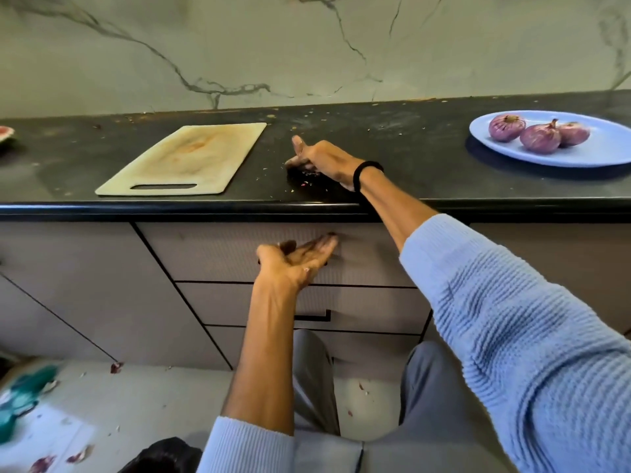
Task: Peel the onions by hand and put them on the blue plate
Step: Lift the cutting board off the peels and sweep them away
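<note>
1. Right hand (319, 158): fingers (295, 161) straight, pressed edge-on to the black counter (409, 158), thumb raised. They grasp nothing and rest against small peel scraps (309, 174) by the near edge.
2. Left hand (297, 256): below that edge, palm up, fingers (324, 242) loosely extended and cupped, gripping nothing. Dark flecks on the fingertips.
3. 3 onions (541, 138): on the blue plate (512, 153), far right, touching, well apart from both hands. Smooth purple, apparently peeled. Judged firm, light, slick; cup around the middle, not the tail.
4. Scraps judged papery and prone to scatter; sweep rather than pinch.
5. Cutting board (191, 158) lies left of the right hand, off the sweep path. More peel bits (116, 367) on the floor.
</note>
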`<action>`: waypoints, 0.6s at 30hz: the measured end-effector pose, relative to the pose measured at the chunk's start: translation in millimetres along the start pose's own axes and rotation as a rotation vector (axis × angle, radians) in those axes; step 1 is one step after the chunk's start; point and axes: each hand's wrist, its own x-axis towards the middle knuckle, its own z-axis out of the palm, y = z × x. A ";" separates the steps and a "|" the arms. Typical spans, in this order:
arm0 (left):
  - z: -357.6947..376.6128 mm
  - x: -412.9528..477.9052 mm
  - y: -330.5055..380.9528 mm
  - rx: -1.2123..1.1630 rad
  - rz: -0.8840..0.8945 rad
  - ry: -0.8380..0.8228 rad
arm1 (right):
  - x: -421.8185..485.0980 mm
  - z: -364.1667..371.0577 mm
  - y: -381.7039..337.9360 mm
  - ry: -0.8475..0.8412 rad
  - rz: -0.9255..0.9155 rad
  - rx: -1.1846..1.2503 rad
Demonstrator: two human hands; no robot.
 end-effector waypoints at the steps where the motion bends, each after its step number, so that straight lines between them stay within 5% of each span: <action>1: 1.4 3.0 3.6 0.036 -0.033 -0.029 | -4.8 2.0 -2.0 -0.007 -0.004 0.011; 8: 9.6 11.7 34.1 0.197 -0.032 -0.176 | -48.8 15.6 -20.0 -0.082 -0.017 0.084; 13: 10.0 15.0 39.5 0.256 -0.027 -0.236 | -72.2 17.8 -20.7 -0.070 -0.128 0.367; 18: 6.3 10.1 38.1 0.222 -0.031 -0.241 | -57.4 16.4 -24.1 0.091 -0.044 0.023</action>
